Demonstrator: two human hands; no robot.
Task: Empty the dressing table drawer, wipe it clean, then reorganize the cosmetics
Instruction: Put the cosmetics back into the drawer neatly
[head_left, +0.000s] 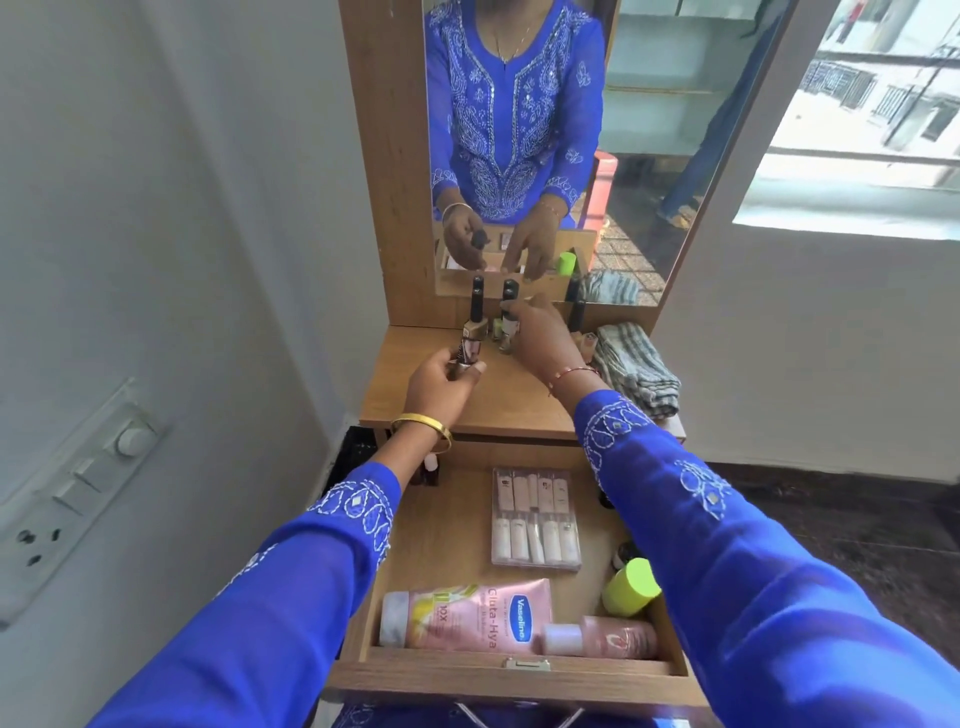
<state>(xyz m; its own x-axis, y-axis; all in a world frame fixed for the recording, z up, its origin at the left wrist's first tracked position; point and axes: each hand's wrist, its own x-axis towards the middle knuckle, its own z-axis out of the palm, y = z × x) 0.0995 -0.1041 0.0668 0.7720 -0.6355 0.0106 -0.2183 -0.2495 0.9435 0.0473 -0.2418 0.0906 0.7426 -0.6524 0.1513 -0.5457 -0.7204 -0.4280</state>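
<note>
The wooden drawer (447, 525) stands pulled open below the dressing table top (498, 402). In it lie a pink Vaseline lotion tube (467, 616), a small pink bottle (602, 636), a clear pack of small tubes (535, 517) and a bottle with a lime-green cap (631, 587). My left hand (441, 387) grips a small dark cosmetic bottle (466, 356) over the table top. My right hand (540, 340) reaches among several nail polish bottles (506, 325) standing at the back of the top, fingers touching one.
A striped grey cloth (634, 371) lies folded on the right of the table top. A tall mirror (519, 145) rises behind it. A switch panel (83, 493) is on the white wall at left. A window (872, 104) is at right.
</note>
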